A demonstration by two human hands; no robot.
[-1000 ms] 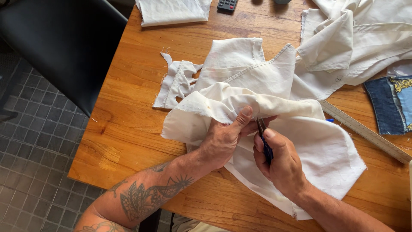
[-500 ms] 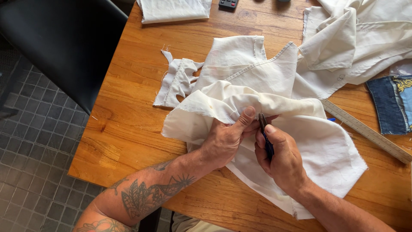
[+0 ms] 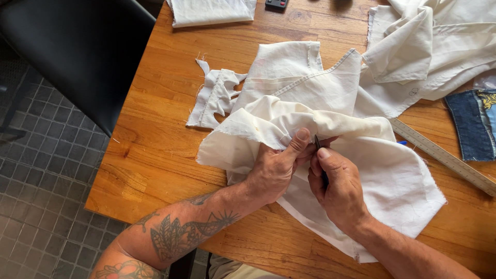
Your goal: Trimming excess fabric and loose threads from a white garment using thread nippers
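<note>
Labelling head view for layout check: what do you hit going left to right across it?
Grey tiled floor → black chair → small frayed cloth scrap → left hand gripping the cream fabric → right hand with a small dark tool → ruler → denim piece.
</note>
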